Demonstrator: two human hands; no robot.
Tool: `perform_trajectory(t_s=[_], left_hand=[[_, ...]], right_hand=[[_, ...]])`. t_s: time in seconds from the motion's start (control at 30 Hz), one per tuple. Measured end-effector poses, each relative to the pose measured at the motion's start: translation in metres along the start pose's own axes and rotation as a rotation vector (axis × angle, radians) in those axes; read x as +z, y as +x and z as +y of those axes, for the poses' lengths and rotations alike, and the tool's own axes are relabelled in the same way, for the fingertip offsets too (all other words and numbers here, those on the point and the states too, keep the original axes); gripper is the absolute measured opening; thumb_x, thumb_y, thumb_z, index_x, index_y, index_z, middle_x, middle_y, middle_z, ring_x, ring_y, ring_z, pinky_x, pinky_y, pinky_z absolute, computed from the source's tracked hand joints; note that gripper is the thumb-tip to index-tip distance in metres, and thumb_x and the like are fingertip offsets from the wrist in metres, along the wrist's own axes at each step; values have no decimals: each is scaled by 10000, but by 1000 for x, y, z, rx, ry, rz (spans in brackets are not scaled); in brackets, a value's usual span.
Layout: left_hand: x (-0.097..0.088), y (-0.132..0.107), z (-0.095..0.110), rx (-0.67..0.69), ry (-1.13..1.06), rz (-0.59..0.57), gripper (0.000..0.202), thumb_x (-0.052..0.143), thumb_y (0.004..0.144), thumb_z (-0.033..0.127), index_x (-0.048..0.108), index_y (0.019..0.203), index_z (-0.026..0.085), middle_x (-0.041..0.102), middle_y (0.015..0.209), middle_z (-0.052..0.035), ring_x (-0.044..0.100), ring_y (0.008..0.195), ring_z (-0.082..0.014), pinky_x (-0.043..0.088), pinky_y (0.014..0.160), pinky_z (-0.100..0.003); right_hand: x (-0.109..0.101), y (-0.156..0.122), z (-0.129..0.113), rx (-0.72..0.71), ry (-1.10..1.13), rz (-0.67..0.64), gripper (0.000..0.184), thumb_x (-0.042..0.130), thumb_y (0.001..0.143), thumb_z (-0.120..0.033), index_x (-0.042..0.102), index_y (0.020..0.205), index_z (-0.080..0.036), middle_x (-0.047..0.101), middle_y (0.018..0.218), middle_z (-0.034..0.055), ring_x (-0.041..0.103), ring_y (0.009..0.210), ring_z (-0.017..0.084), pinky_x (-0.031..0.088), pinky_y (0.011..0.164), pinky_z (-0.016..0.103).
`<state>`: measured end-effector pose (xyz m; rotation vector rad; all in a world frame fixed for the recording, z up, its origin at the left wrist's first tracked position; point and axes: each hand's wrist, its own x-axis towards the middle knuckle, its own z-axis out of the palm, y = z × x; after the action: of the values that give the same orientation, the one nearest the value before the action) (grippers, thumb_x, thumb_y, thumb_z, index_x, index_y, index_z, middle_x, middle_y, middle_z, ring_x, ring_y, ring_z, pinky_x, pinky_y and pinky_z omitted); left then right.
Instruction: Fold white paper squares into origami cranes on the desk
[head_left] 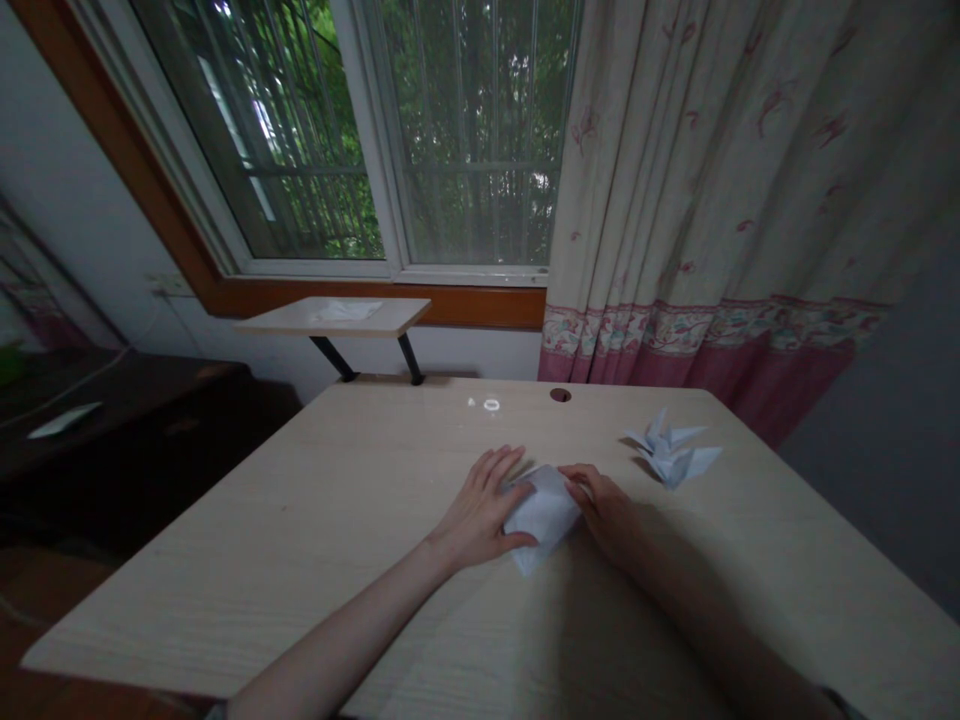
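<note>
Left hand [480, 510] is on the left side of a folded white paper [544, 518], fingers spread over the top and thumb along the near edge, so a narrow hold on the paper. Right hand [600, 505] has its fingertips curled onto the paper's right edge, also narrow (its thumb is hard to make out). The paper sits between the hands, low on the pale wood-grain desk [300, 570] near the middle, one corner pointing near. Just right and farther off, a white origami crane [671, 450] lies on the desk, not touching the right hand. A round hole [559, 395] is near the desk's far edge. Past that edge stands a small pale shelf [375, 316] on black legs, with a white paper [346, 311] on top. Far left is a dark wooden cabinet [112, 420] holding a pale paper slip [64, 420]. Behind everything are a barred window [480, 130] with green foliage outside and, at right, a floral curtain [712, 200] with a pink border.
</note>
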<state>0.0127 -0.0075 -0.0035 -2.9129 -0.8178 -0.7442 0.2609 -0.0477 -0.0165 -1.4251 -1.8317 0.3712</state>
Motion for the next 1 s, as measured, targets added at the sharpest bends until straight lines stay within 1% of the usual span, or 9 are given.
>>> perform_trajectory(t_s=[0.13,0.23,0.33,0.5,0.63,0.8,0.87,1.0], left_hand=[[0,1,-1,-42,-29,0,737,667,785,698,534,1343,235,197,1618,-163,203,1468,-407,244,1163,-633],[1,1,-1,-58,-45,-8,765,695,771,683,511,1374,251,155,1634,-151,192,1470,-414,230,1161,-646],[2,2,-2,-69,-48,-17,789,705,764,678,489,1402,267,128,1641,-147,174,1474,-421,221,1154,-661],[2,2,-1,-71,-32,-26,767,708,787,644,472,1422,286,80,1649,-144,138,1487,-417,204,1156,-661],[4,2,-1,-79,-48,-27,723,702,809,616,476,1422,305,85,1654,-122,140,1491,-410,202,1157,-659],[4,2,-1,-93,-48,-41,624,664,873,534,483,1423,302,94,1654,-113,146,1492,-400,202,1164,-644],[3,1,0,-96,-53,-45,596,651,886,512,489,1418,297,104,1653,-110,148,1493,-396,200,1167,-640],[2,1,0,-96,-67,-41,595,644,888,501,479,1423,297,130,1649,-102,145,1496,-382,201,1171,-634]], right_hand=[[0,0,1,-48,-11,3,302,346,1023,-359,620,1076,-243,716,1073,85,670,980,236,523,862,382],[3,0,5,-49,-27,77,334,306,1021,-331,625,1075,-248,713,1067,84,661,988,236,512,886,393],[6,0,9,-28,-51,126,302,346,995,-313,625,1081,-234,711,1062,87,659,993,240,505,903,401],[3,0,6,-60,-44,86,239,427,966,-345,612,1046,-216,708,1043,90,653,980,250,500,901,409],[1,0,2,-130,-9,53,200,424,975,-327,596,1004,-228,696,1034,86,646,981,245,503,902,402],[1,1,-3,-211,71,24,177,433,985,-317,591,974,-238,674,1041,89,632,1016,242,515,915,391],[2,0,-4,-222,78,10,173,448,983,-317,603,994,-240,670,1057,94,627,1040,247,515,933,403],[4,-1,-3,-245,39,-34,233,452,988,-301,630,1124,-234,656,1167,115,605,1131,255,500,994,444]])
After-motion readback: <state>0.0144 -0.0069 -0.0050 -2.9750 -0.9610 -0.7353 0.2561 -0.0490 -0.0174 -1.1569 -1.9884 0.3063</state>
